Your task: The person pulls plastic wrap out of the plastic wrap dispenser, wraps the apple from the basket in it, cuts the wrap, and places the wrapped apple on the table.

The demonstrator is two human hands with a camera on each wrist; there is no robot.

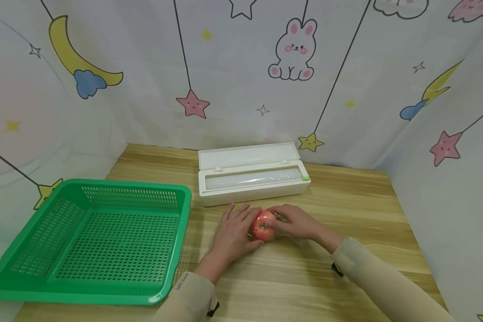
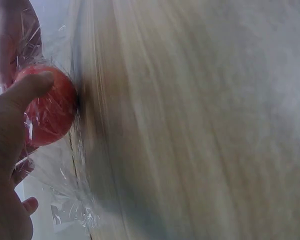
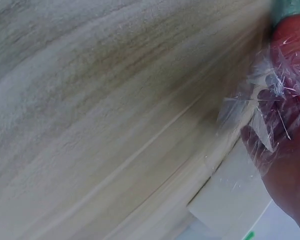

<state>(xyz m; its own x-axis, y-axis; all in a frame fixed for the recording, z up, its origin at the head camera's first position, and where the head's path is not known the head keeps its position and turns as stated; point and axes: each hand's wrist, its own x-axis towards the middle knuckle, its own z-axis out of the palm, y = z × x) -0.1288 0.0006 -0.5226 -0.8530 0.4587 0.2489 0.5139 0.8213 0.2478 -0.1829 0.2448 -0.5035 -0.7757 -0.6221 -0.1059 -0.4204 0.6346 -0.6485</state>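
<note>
A red apple (image 1: 261, 228) wrapped in clear plastic film (image 2: 65, 175) rests on the wooden table between the two hands. My left hand (image 1: 234, 232) holds its left side, fingers along the far side and the thumb nearer me. In the left wrist view the left thumb (image 2: 37, 85) presses on the wrapped apple (image 2: 57, 112). From the right, my right hand (image 1: 299, 222) grips the apple, its thumb over the top near the stem. Loose, crumpled film (image 3: 270, 105) sticks out by the right fingers, which it partly covers in the right wrist view.
Behind the hands stands a white cling film box (image 1: 253, 195) with its lid raised and a roll (image 1: 253, 179) inside. A green plastic basket (image 1: 185, 223) sits at the left of the table (image 1: 306, 281). A patterned curtain (image 1: 241, 58) hangs around the back and sides.
</note>
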